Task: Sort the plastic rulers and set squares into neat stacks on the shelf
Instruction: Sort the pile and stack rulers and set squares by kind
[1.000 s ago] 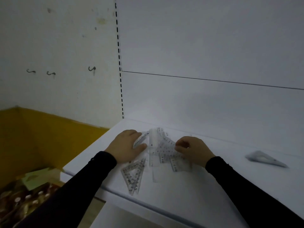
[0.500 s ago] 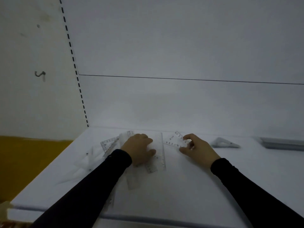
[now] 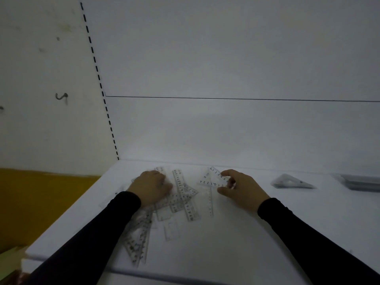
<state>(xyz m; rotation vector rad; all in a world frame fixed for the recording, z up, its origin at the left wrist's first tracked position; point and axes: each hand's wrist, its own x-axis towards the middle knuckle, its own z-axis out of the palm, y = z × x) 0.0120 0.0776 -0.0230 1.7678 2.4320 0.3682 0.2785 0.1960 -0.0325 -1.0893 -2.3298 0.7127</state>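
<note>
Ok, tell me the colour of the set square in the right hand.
Clear plastic with black numerals, per the head view: set square.

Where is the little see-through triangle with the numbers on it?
In the head view, the small set square is pinched in the right hand, right of the messy ruler pile under the left hand.

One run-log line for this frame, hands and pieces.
left hand: pressing loose pile | right hand: pinching small set square | set-square stack: started at right

Clear plastic rulers (image 3: 183, 194) and set square (image 3: 214, 178), printed with black numerals and tick marks, on a white shelf (image 3: 226, 243). Black sleeves (image 3: 308, 233). White wall panel (image 3: 226, 58) edged with a black dashed strip (image 3: 98, 75); mustard-yellow band (image 3: 41, 198) at lower left.
</note>
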